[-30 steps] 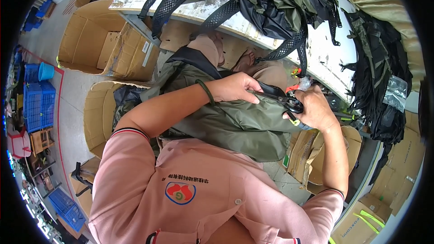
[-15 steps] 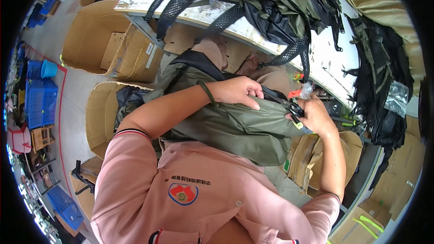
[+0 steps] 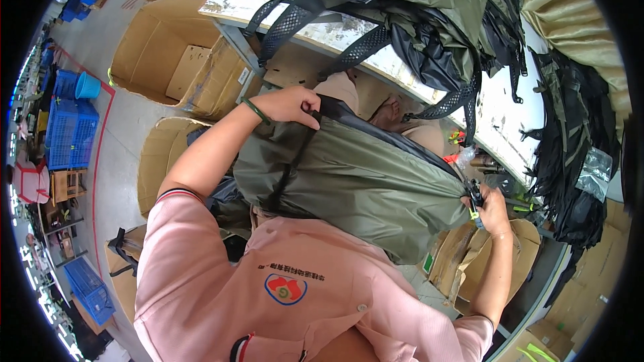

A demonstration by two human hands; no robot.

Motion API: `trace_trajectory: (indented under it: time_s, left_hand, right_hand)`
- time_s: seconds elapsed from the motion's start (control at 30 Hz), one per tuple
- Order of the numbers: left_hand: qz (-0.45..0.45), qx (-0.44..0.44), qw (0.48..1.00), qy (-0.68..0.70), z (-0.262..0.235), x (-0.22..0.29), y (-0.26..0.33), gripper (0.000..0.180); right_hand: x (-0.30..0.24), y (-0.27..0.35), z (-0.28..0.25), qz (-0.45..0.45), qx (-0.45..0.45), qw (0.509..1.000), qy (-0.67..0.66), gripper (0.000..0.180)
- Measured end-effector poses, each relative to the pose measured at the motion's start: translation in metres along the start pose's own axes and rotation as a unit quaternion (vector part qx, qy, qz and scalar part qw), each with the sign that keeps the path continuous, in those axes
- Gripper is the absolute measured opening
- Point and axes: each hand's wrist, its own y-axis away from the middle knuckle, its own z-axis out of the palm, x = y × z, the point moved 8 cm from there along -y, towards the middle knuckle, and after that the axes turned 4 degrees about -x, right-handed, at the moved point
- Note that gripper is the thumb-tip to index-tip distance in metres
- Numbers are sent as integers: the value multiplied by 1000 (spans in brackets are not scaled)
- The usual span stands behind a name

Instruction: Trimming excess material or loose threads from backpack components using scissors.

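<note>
An olive-green fabric bag piece (image 3: 355, 184) with a black edge lies across my lap, stretched between both hands. My left hand (image 3: 295, 105) is closed on its upper left corner, where a dark seam runs down the cloth. At the right end, my right hand (image 3: 495, 211) pinches the gathered cloth. A small black tool with a yellow-green part (image 3: 475, 201) is also in that hand; it looks like thread snips, but fingers partly cover it.
A white worn table (image 3: 416, 77) ahead bears a pile of olive and black bags (image 3: 429, 20) with hanging mesh straps. More black straps (image 3: 577, 121) hang at the right. Cardboard boxes (image 3: 181, 53) stand left, another box (image 3: 520, 255) right. Blue crates (image 3: 72, 134) stand farther left.
My left hand has moved left and up to the cloth's corner; my right hand has moved right and down. The fabric is now spread wider and pulled taut along its upper edge.
</note>
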Motion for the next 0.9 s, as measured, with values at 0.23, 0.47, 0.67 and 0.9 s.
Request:
trace_trajectory:
  time_s: [0.23,0.47,0.67,0.9]
  left_hand:
    - [74,142,899,407,3,8,29,19]
    - [101,203,815,533,15,22,55,20]
    - [116,242,793,547,21,30,66,23]
    - [125,229,792,552,25,30,67,28]
  right_hand:
    - [-5,-24,6,78,22,996,26,38]
    - [-147,-68,-5,-127,60,989,36,45]
    - [-229,-97,2,-206,36,975,77,47]
    - [-252,-108,3,-253,38,963,84,46]
